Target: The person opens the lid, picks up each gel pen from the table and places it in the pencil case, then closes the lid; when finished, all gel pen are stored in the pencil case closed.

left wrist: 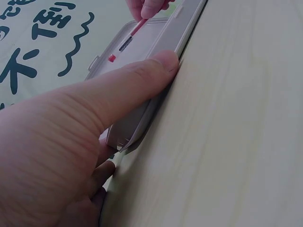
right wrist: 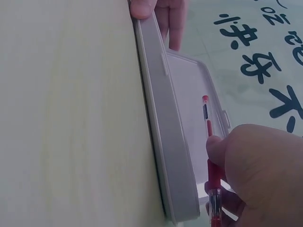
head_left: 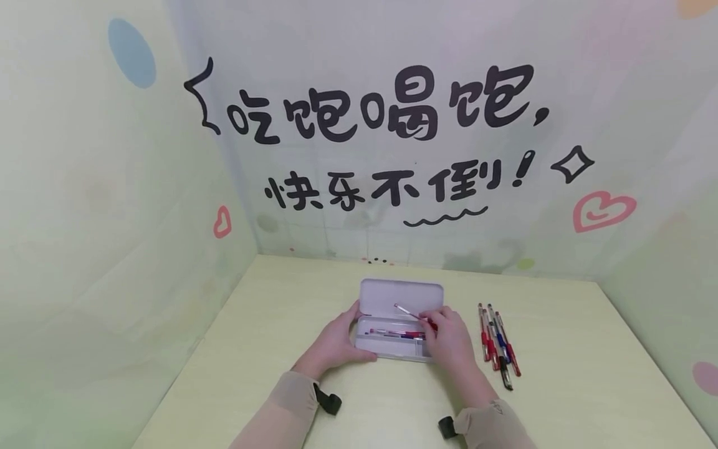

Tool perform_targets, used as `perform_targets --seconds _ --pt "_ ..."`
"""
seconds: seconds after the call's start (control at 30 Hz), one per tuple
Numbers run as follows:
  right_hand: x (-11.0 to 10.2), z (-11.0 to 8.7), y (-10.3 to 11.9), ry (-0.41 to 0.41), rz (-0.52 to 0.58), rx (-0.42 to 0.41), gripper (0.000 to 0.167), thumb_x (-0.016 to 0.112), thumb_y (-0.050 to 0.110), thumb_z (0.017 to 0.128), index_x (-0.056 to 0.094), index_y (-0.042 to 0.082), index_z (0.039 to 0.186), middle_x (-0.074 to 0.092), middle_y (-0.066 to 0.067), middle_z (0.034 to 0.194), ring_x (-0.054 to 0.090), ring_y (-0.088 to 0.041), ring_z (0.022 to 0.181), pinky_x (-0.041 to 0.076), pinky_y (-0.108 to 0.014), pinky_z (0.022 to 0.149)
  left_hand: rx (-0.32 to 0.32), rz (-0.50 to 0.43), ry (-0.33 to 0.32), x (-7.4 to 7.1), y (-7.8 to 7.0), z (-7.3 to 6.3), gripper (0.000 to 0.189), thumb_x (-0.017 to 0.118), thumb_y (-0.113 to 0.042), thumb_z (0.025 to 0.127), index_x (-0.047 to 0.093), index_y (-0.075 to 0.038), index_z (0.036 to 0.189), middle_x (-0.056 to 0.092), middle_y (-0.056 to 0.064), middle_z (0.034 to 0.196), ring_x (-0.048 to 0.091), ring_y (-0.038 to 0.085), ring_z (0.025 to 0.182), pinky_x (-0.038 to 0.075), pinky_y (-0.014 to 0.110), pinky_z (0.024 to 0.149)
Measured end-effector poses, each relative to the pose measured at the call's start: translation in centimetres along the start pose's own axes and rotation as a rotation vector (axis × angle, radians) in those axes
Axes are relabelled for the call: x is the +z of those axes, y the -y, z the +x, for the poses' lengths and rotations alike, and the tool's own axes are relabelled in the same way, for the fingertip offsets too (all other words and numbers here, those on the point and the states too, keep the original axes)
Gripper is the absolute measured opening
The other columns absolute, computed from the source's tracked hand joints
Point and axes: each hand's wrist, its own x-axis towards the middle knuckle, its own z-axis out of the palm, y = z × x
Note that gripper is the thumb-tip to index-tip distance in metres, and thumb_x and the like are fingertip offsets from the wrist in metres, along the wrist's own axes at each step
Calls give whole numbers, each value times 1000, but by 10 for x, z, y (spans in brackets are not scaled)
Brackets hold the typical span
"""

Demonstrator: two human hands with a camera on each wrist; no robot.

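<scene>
A pale lilac pencil case point(head_left: 392, 352) lies on the table with its lid point(head_left: 381, 299) raised at the back. My left hand point(head_left: 338, 343) grips the case's left end, thumb point(left wrist: 156, 66) along the front wall and other fingers behind. Over the case's right part, my right hand point(head_left: 453, 337) pinches a red gel pen point(right wrist: 214, 175) by its red grip. The pen's clear end point(head_left: 405, 310) points up and left in front of the lid. Several pens point(head_left: 387, 333) lie lengthwise inside the case; my right hand hides its right end.
To the right of the case, a loose bunch of red, blue and black pens point(head_left: 495, 343) lies on the pale table point(head_left: 572, 349). A printed wall cloth point(head_left: 348, 237) with black characters stands behind the table and along both sides. Black straps point(head_left: 328, 402) hang at both wrists.
</scene>
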Motion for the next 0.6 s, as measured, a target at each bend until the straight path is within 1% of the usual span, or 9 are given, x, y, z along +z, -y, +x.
perform_targets --seconds 0.1,0.2,0.37,0.5,0.6 --pt "5 0 7 43 -11 -22 12 80 14 99 83 11 111 72 -9 108 66 -30 101 62 -52 93 0 -3 -2 1 1 0 143 106 -45 67 19 -19 178 51 5 172 42 35 164 34 58 136" --pt "8 0 12 47 -29 -60 9 82 13 98 83 12 106 72 -7 105 66 -27 96 62 -50 90 5 -3 -1 2 1 0 143 105 -47 67 19 -22 178 51 5 171 43 35 163 35 58 136" --pt "16 1 16 50 -36 -117 4 83 12 97 84 15 100 70 -3 100 65 -23 93 62 -47 89 8 10 -12 1 1 0 143 105 -49 68 20 -16 178 50 9 173 42 38 163 35 60 135" --pt "20 1 20 103 -26 -125 4 83 14 98 84 15 101 70 -2 100 65 -21 94 62 -46 90 6 13 -10 1 1 -1 143 104 -49 68 20 -15 178 49 9 173 41 39 163 35 61 135" --pt "22 1 25 137 -20 -122 3 82 14 99 84 15 101 67 0 98 62 -17 91 60 -43 87 6 20 -5 0 0 -1 143 104 -51 69 18 -14 178 48 9 174 41 40 163 35 61 135"
